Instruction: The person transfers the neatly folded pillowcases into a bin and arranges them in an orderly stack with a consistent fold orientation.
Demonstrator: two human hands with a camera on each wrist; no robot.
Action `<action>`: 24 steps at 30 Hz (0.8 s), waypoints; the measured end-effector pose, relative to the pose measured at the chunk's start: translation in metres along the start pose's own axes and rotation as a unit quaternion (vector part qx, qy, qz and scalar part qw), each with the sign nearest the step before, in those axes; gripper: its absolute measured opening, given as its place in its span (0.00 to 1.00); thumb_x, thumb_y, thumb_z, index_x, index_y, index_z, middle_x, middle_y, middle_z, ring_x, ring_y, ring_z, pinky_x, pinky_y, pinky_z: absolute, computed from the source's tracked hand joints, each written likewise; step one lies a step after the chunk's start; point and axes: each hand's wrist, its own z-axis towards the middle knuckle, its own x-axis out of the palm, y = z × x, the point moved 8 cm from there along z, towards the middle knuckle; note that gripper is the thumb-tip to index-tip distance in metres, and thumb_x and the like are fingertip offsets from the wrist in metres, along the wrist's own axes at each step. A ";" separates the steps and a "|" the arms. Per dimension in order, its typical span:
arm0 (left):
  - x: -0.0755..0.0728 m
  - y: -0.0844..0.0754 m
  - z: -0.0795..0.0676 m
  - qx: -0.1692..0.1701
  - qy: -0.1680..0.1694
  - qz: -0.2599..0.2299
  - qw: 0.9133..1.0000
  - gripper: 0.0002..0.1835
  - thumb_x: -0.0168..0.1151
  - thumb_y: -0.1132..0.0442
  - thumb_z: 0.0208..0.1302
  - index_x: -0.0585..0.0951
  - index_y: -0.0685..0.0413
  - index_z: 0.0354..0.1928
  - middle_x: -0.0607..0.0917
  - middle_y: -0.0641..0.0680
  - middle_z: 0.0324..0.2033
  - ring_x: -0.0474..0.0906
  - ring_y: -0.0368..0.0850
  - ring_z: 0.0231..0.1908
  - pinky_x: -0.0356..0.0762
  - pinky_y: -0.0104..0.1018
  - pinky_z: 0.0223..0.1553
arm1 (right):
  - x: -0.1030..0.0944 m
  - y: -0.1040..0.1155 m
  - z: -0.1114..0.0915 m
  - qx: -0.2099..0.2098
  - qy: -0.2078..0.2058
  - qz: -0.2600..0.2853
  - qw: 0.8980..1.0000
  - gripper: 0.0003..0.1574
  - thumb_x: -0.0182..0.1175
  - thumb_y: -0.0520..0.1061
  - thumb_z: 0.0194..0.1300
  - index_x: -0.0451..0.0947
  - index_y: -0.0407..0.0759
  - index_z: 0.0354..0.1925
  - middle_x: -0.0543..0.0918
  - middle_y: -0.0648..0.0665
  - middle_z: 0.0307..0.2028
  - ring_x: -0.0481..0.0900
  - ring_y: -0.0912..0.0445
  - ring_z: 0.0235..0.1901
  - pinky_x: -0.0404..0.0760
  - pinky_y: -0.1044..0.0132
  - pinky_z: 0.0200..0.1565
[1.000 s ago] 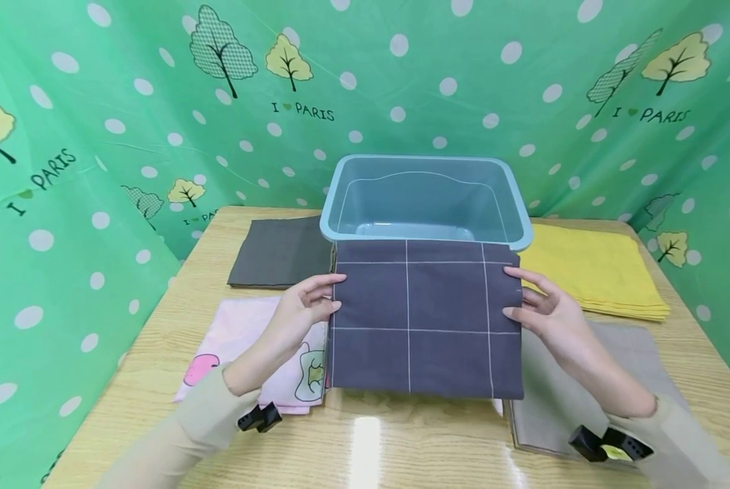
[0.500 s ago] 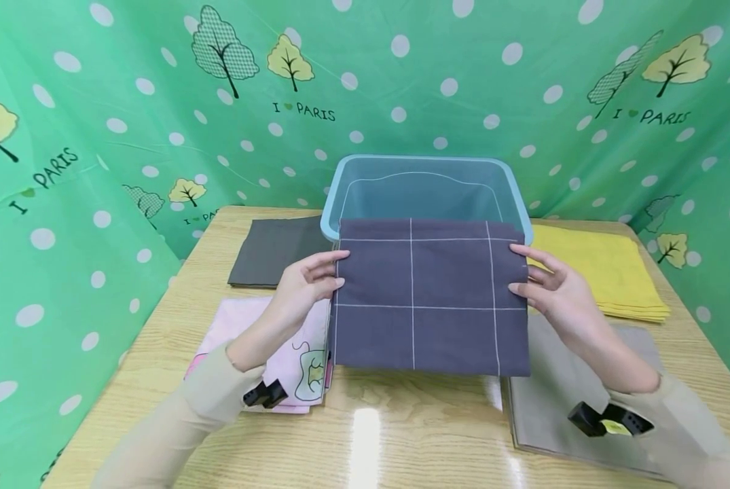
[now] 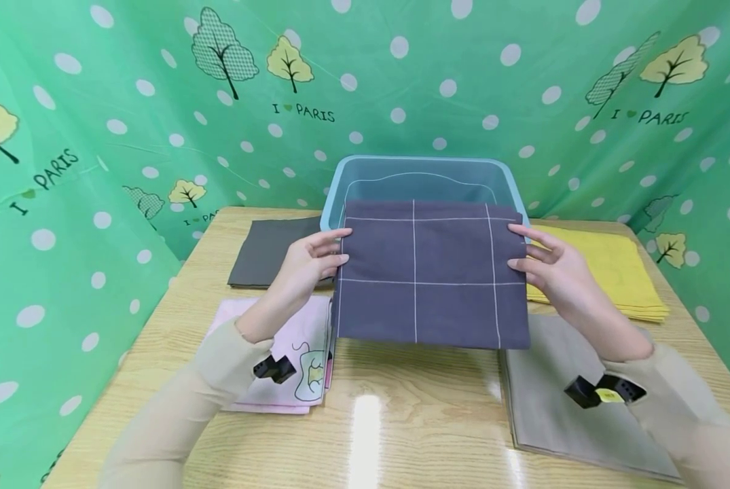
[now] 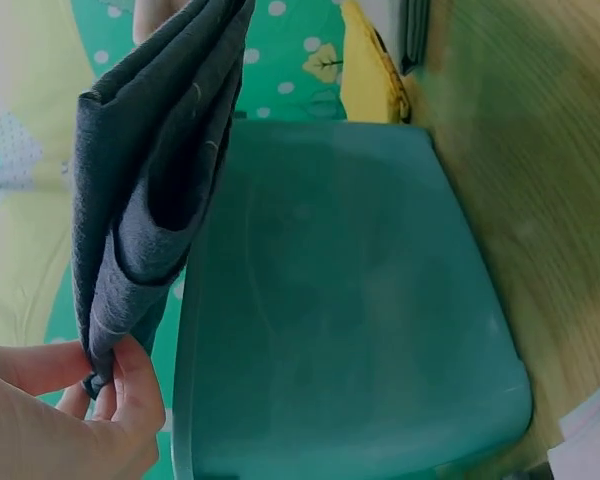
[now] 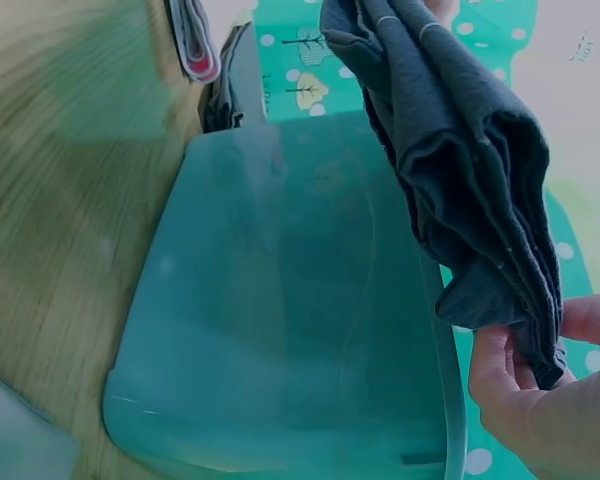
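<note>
A folded dark purplish-grey cloth [image 3: 428,275] with white grid lines is held up between both hands. My left hand [image 3: 306,265] pinches its left edge between thumb and fingers, and my right hand [image 3: 554,268] pinches the right edge. Behind it stands a blue plastic bin [image 3: 426,182]; the cloth covers the bin's front rim and much of its inside in the head view. Seen from the wrists, the folded layers of the cloth [image 4: 165,190] hang at the bin's rim level, above the outer front wall of the bin [image 5: 260,300].
On the wooden table [image 3: 316,441], a folded dark grey cloth [image 3: 273,251] and a pink printed cloth [image 3: 297,339] lie at the left. A folded yellow cloth [image 3: 603,272] and a grey-beige one [image 3: 554,394] lie at the right. A green dotted curtain [image 3: 395,81] hangs behind.
Both hands have moved up and away from the body with the grid-lined cloth, from in front of the bin to across its front rim, covering more of its inside.
</note>
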 end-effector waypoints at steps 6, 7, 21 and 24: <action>-0.001 -0.003 0.012 -0.008 -0.005 -0.012 1.000 0.24 0.57 0.75 0.54 0.73 0.57 0.55 0.77 0.51 0.34 0.75 0.34 0.30 0.74 0.24 0.31 | 0.000 0.006 0.010 0.003 -0.003 0.019 1.000 0.34 0.60 0.31 0.53 0.67 0.46 0.58 0.78 0.52 0.41 0.78 0.60 0.39 0.77 0.71 0.39; -0.001 -0.004 0.014 -0.008 -0.004 -0.014 1.000 0.24 0.56 0.75 0.55 0.73 0.57 0.55 0.77 0.51 0.34 0.74 0.34 0.30 0.74 0.24 0.31 | -0.001 0.007 0.012 0.005 -0.008 0.012 1.000 0.33 0.60 0.32 0.53 0.67 0.47 0.58 0.78 0.52 0.41 0.78 0.61 0.40 0.77 0.71 0.39; 0.000 -0.017 0.037 -0.013 -0.013 -0.015 1.000 0.23 0.57 0.75 0.55 0.73 0.57 0.55 0.74 0.52 0.33 0.73 0.35 0.28 0.74 0.24 0.29 | -0.006 0.020 0.032 0.027 -0.024 -0.003 0.999 0.34 0.61 0.33 0.53 0.67 0.47 0.58 0.77 0.52 0.41 0.77 0.61 0.39 0.77 0.70 0.38; 0.001 -0.020 0.042 -0.013 -0.014 -0.022 1.000 0.23 0.57 0.75 0.55 0.73 0.57 0.55 0.73 0.52 0.32 0.73 0.35 0.28 0.74 0.24 0.29 | -0.006 0.023 0.037 0.032 -0.028 -0.004 0.999 0.35 0.61 0.33 0.52 0.65 0.46 0.59 0.77 0.51 0.41 0.78 0.60 0.37 0.77 0.71 0.37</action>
